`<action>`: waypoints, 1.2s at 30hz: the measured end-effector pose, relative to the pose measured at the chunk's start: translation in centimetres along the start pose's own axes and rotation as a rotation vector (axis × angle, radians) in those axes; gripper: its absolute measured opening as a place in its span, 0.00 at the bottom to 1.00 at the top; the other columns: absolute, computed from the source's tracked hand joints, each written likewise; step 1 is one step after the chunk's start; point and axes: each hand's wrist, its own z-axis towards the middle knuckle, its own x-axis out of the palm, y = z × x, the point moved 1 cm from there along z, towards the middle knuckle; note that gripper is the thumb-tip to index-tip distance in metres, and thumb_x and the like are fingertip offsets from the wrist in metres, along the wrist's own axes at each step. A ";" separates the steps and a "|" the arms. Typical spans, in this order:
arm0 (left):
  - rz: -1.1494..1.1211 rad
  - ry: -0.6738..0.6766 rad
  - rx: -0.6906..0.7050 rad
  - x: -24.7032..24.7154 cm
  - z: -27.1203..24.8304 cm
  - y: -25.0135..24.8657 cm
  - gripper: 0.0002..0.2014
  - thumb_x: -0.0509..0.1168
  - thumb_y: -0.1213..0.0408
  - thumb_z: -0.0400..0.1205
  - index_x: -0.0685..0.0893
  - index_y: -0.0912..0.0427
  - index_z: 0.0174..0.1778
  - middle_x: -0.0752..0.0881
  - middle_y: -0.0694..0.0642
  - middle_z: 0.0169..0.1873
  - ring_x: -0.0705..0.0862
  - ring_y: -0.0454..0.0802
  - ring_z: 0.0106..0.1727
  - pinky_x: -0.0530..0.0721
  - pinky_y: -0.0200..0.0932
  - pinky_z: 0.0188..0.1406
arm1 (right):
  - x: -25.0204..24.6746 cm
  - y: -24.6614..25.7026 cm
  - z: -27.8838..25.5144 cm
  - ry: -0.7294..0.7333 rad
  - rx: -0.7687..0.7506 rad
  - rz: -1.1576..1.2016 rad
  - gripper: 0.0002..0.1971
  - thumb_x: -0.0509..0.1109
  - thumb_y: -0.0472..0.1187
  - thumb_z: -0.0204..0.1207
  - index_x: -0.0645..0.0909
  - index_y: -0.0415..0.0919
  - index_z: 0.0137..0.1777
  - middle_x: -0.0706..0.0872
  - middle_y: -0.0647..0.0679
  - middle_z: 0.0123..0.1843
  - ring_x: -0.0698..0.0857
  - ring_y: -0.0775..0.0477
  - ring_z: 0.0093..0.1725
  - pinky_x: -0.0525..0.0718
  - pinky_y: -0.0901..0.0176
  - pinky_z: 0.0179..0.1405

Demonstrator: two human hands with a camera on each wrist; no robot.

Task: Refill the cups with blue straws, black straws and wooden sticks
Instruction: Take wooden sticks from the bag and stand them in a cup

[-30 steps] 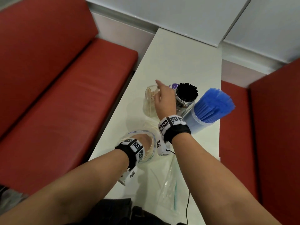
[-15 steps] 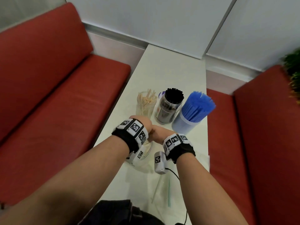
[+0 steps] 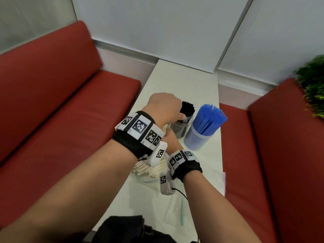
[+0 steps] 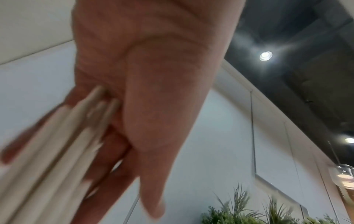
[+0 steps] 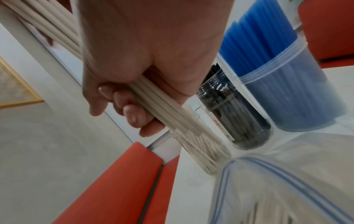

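Observation:
My right hand (image 5: 153, 60) grips a bundle of wooden sticks (image 5: 162, 104) whose lower ends stand in a clear cup (image 5: 210, 154). In the head view my left hand (image 3: 164, 109) is raised above that cup, curled round the upper part of the bundle. It hides most of the right hand (image 3: 172, 139). The left wrist view is blurred and shows sticks (image 4: 63, 136) held between thumb and fingers (image 4: 153, 106). Right of the cup stand a jar (image 3: 182, 128) of black straws (image 3: 188, 106) and a tub (image 3: 196, 141) of blue straws (image 3: 210, 118).
An open zip bag (image 3: 149, 170) with more wooden sticks lies under my wrists on the narrow white table (image 3: 184, 81). Flat clear bags (image 3: 177, 213) lie nearer me. Red benches (image 3: 52, 102) flank both sides. A plant (image 3: 313, 88) is at the far right.
My left hand rose from the bag to above the stick cup with a bundle of sticks. My right hand drew back from the cup and took hold of the bundle lower down.

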 end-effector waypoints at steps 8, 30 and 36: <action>-1.095 -0.637 0.037 -0.4 0.3 1.9 0.25 0.55 0.37 0.84 0.89 0.49 0.41 0.90 0.44 0.38 0.88 0.40 0.43 0.84 0.41 0.46 | -2.0 3.3 -0.2 -0.046 0.010 0.230 0.16 0.76 0.46 0.79 0.74 0.42 0.36 0.72 0.53 0.20 0.69 0.52 0.19 0.69 0.59 0.20; -2.662 0.973 -0.126 8.5 -1.0 -0.2 0.21 0.62 0.60 0.82 0.81 0.73 0.64 0.82 0.71 0.62 0.84 0.67 0.63 0.86 0.64 0.57 | -5.9 10.1 -1.7 -0.001 -0.310 0.345 0.14 0.80 0.46 0.73 0.79 0.43 0.33 0.75 0.44 0.26 0.76 0.45 0.29 0.79 0.53 0.35; -2.560 0.982 -0.249 9.7 -0.5 0.4 0.17 0.58 0.57 0.86 0.77 0.65 0.65 0.78 0.64 0.63 0.78 0.61 0.67 0.81 0.58 0.61 | -6.6 10.5 -1.2 -0.019 -0.368 0.427 0.13 0.81 0.43 0.74 0.79 0.45 0.36 0.78 0.46 0.27 0.78 0.45 0.28 0.81 0.54 0.34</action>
